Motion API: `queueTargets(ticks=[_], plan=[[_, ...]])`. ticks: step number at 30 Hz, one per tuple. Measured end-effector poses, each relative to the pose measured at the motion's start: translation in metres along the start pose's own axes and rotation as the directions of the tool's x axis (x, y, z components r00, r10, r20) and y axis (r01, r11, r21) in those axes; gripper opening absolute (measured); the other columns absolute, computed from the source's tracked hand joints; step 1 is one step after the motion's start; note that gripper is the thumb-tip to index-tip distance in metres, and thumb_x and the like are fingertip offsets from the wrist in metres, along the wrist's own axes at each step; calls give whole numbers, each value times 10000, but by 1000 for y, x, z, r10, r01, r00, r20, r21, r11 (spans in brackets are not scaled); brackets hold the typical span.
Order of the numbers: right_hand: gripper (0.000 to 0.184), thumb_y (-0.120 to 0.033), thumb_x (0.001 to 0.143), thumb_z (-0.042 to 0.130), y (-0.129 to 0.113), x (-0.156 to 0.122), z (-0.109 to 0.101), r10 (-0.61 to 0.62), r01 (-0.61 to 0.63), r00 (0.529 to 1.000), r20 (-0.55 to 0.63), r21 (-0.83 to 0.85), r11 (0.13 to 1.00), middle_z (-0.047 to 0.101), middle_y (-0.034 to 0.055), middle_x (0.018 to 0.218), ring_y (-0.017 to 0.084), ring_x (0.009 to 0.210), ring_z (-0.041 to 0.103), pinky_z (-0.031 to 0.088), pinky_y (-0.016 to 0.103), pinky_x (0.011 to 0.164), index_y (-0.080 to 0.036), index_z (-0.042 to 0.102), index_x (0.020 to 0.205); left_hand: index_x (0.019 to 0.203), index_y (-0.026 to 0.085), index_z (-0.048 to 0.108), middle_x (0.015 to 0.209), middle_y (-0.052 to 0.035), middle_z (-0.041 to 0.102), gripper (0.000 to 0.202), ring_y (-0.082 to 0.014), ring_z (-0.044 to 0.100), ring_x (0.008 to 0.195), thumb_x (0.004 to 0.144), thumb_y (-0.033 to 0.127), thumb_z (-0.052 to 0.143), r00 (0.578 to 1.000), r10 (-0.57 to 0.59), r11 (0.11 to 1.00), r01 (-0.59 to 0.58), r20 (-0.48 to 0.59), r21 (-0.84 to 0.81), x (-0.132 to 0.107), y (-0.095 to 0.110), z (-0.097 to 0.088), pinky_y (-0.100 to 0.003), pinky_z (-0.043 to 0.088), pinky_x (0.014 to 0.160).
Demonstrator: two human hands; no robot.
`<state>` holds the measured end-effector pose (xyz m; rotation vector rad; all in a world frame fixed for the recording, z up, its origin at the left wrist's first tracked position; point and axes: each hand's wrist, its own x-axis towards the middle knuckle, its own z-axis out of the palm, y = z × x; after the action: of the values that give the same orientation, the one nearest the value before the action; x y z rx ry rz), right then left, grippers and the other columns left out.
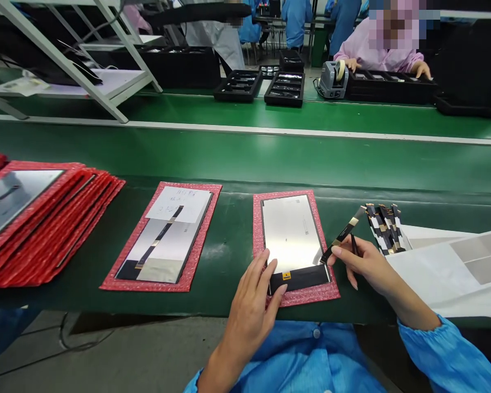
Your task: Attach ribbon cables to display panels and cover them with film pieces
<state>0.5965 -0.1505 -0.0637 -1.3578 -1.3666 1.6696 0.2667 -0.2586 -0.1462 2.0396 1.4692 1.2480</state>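
Observation:
A flat display panel (291,234) lies on a red bubble-wrap mat (257,218) at the near edge of the green bench. My left hand (256,295) rests on the panel's lower left corner, fingers spread flat. My right hand (362,262) pinches a thin black and gold flex cable strip (343,234) together with a dark slim tool; the strip's lower end touches the panel's right edge.
A fan of similar flex strips (384,226) lies on white sheets (445,262) at the right. Another panel with a white paper lies on a red mat (163,234), and a stack of red mats (45,218) lies left. A person in pink works across the belt beside black trays (284,87).

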Motion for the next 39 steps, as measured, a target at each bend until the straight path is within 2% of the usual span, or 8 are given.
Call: queueTargets(ticks=[3,7,14,17,22,27,33,39], plan=[[700,-950,937,998,-2,0,-2,16,-16,999,-30,-19,1000,963,59,1008,153,400,651,481,329,405,-293,757,967,2032,510,500,1917,-142,690,986,-591,775,1645,1161,248,882,1000,-2,998,1,21,58,2,4,-6,-968,825,1172],[677,-965,892,1006,-2,2,-3,54,-57,997,-46,-47,997,981,41,1034,167,399,636,503,364,421,-330,775,938,1998,560,532,1889,-124,718,1029,-574,778,1645,1124,144,883,999,36,997,-36,6,63,5,12,-8,-928,845,1161],[806,-1032,800,1039,-7,4,1,81,-83,995,-61,-42,996,974,121,1024,183,398,635,500,388,421,-284,760,910,1816,516,754,1785,-120,801,858,-539,807,1616,1102,60,887,997,72,995,-74,24,65,6,22,-6,-901,854,1193],[815,-1024,836,1028,-12,5,7,76,-77,997,-19,-43,996,939,110,950,174,403,647,480,363,430,-252,777,911,1761,481,803,1750,-115,827,801,-518,831,1591,1105,26,865,996,81,993,-83,30,88,7,25,-7,-871,863,1199],[749,-952,877,1027,-27,12,22,102,-92,989,110,-95,991,755,-9,637,175,394,614,456,312,439,-274,708,871,1563,542,910,1679,-69,867,719,-487,847,1565,1080,10,906,996,68,989,-74,50,128,3,24,-7,-857,851,1219],[673,-854,881,1050,-37,29,44,139,-112,962,234,-125,986,725,-51,643,191,420,663,498,294,430,-276,703,885,1430,531,960,1635,-84,888,679,-530,843,1562,979,29,1031,989,36,972,-67,143,223,-10,18,-7,-872,813,1259],[554,-757,983,957,-35,46,66,131,-74,930,344,-173,982,695,-70,672,170,475,675,538,269,441,-282,689,884,1627,509,896,1499,-157,925,650,-525,884,1470,1074,180,988,998,-44,993,47,-34,107,-27,9,1,-902,812,1195],[570,-810,943,992,-40,48,72,183,-115,921,343,-209,971,701,-41,669,219,506,711,596,331,472,-331,701,833,1745,536,823,1495,-173,923,772,-551,868,1486,1071,196,985,995,-83,993,86,-49,75,-33,6,6,-913,801,1181]])
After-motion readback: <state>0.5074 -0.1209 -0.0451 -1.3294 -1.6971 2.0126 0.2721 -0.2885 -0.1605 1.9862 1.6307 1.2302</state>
